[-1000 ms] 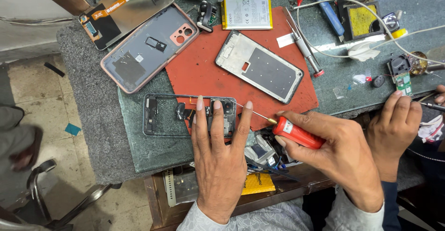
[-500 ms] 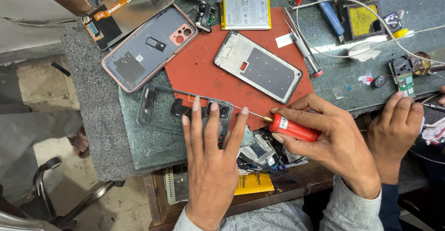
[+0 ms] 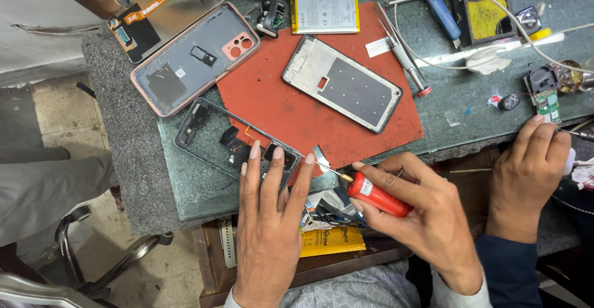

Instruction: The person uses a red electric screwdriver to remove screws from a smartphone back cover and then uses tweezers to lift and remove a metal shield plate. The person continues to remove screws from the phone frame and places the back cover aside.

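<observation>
A dark phone mid-frame [image 3: 207,128] lies slantwise at the near edge of the green table top, partly on the red mat [image 3: 278,107]. My left hand [image 3: 269,221] lies flat, its fingertips pressing down on the frame's near right end. My right hand [image 3: 427,215] grips a red-handled screwdriver [image 3: 377,196]. Its thin tip points left and sits at the frame's lower right corner, next to my left middle finger.
On the mat lies a silver phone frame [image 3: 343,82]. A pink back cover [image 3: 192,57], a display panel [image 3: 167,8], a battery [image 3: 325,10] and a pen-like tool [image 3: 402,51] lie further back. Another person's hand [image 3: 526,178] rests at the right near a small circuit board [image 3: 547,101]. An open drawer [image 3: 334,240] is below.
The dark mid-frame has turned from lying along the table edge to a slant, its far end swung away. My left hand stays on it, the screwdriver tip at its right end.
</observation>
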